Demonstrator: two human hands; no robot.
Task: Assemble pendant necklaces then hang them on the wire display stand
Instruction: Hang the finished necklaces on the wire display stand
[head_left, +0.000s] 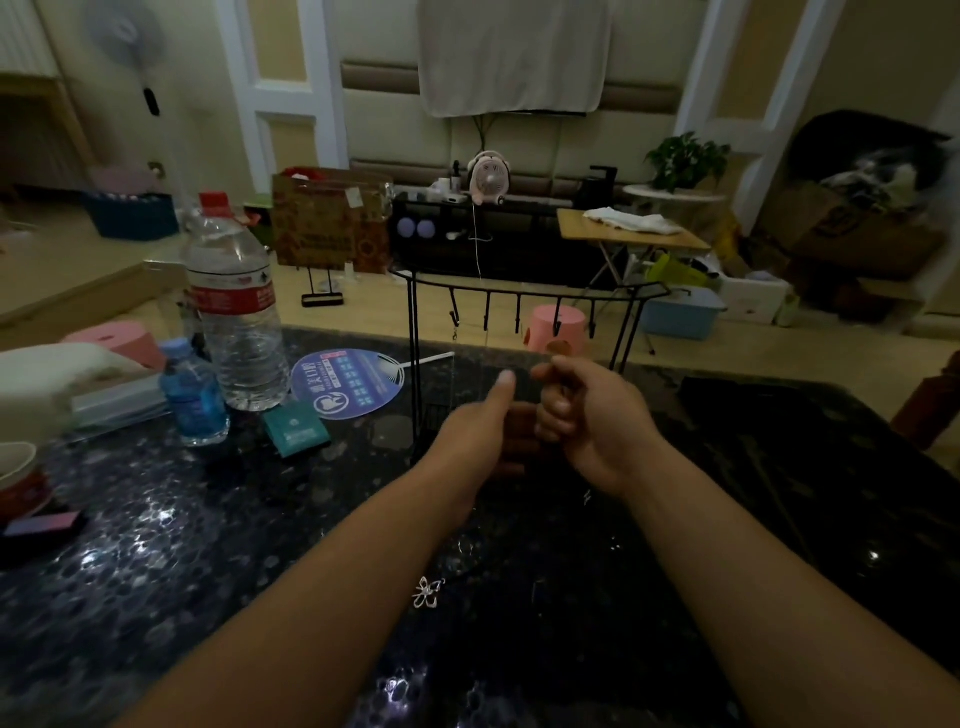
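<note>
The black wire display stand (519, 293) rises at the middle of the dark table (208, 545), its top bar carrying several hooks. A thin chain (456, 332) dangles from the leftmost hook. Just in front of the stand, below the hooks, my right hand (592, 415) has its fingers curled, thumb and forefinger pinching what looks like a fine necklace chain, too thin to see clearly. My left hand (483, 421) is right beside it, thumb pointing up; its fingers curl in shadow and what they hold is hidden. A silver flower-shaped pendant (428, 592) lies on the table between my forearms.
Left of the stand are a big water bottle (234, 306), a small blue bottle (192, 395), a round blue fan (348, 384) and a teal packet (296, 428). A small glinting piece (588, 496) lies by my right wrist. A pink stool (558, 325) stands behind the table.
</note>
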